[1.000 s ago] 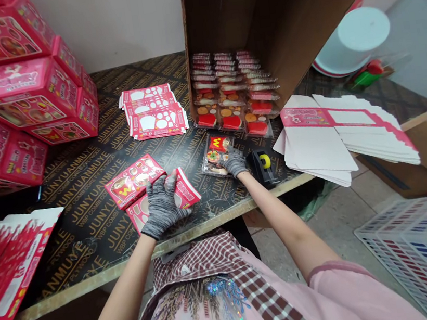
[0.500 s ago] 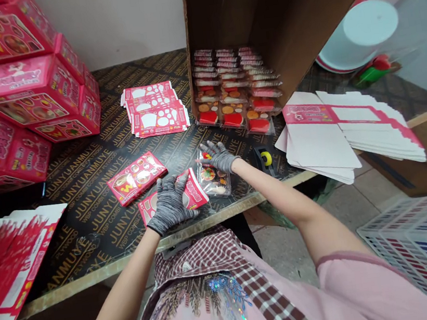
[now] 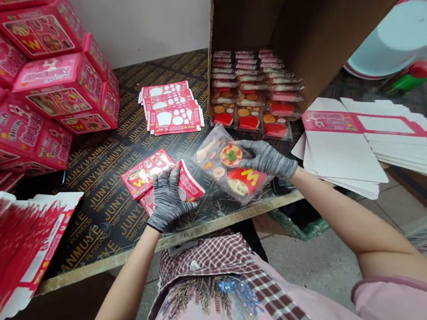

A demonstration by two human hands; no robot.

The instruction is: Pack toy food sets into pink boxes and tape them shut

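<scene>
My right hand (image 3: 268,158), in a grey knit glove, grips a clear plastic packet (image 3: 218,171) by its right edge. Inside the packet show a toy pizza, small round pieces and a red fries piece with a yellow M-like mark; it is tilted above the table. My left hand (image 3: 168,197), gloved alike, lies across a flat pink box (image 3: 190,180), fingers over its far side and thumb toward the near side. The box's right end seems open. Just behind it, a second pink box (image 3: 148,173) with a printed window front lies flat, partly overlapped.
Flat printed cards (image 3: 174,115) lie stacked behind. An upright carton (image 3: 294,28) holds rows of packets (image 3: 247,116). Unfolded boxes (image 3: 341,148) fan out at right, more folded blanks (image 3: 24,248) at left. Filled pink boxes (image 3: 58,91) are piled back left. The table edge (image 3: 206,227) runs close to me.
My right hand has lifted the packet off the table and turned it, moving right. My left hand stays on the pink box, which now sits closer against the other box.
</scene>
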